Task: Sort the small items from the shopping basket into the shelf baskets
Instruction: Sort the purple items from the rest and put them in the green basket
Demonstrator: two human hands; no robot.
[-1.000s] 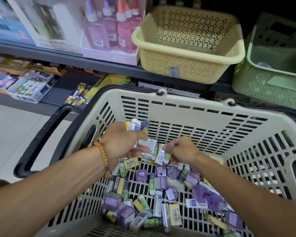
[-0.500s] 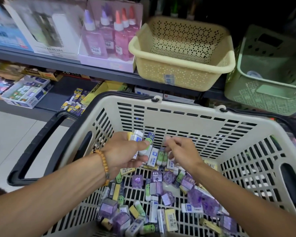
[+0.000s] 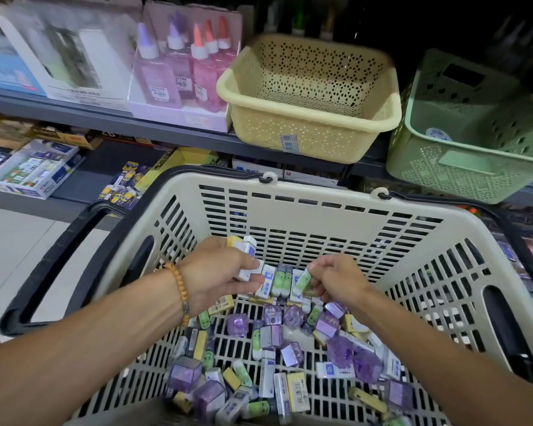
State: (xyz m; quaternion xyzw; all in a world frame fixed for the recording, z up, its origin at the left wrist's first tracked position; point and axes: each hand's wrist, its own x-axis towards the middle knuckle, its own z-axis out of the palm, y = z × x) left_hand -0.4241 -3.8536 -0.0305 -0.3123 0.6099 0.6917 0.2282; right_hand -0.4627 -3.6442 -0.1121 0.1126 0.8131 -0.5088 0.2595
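Observation:
A cream shopping basket (image 3: pixel 320 210) with black handles holds several small erasers (image 3: pixel 268 358), white, green, yellow and clear purple. Inside it, my left hand (image 3: pixel 216 272) grips a bunch of white and yellow erasers (image 3: pixel 246 250). My right hand (image 3: pixel 333 281) pinches a green and white eraser (image 3: pixel 300 282) just above the pile. On the shelf behind stand a yellow basket (image 3: pixel 308 130) and, to its right, a green basket (image 3: pixel 462 167).
A box of glue bottles (image 3: pixel 185 75) sits left of the yellow basket on the grey shelf (image 3: pixel 105 118). Boxes of stationery (image 3: pixel 34 170) fill the lower shelf at left. Pale floor (image 3: pixel 19 241) shows beside the basket's black handle (image 3: pixel 59 259).
My right hand has lifted a green and white eraser from the pile. The view has dropped a little, so the shelf baskets appear lower. The left hand keeps its bunch.

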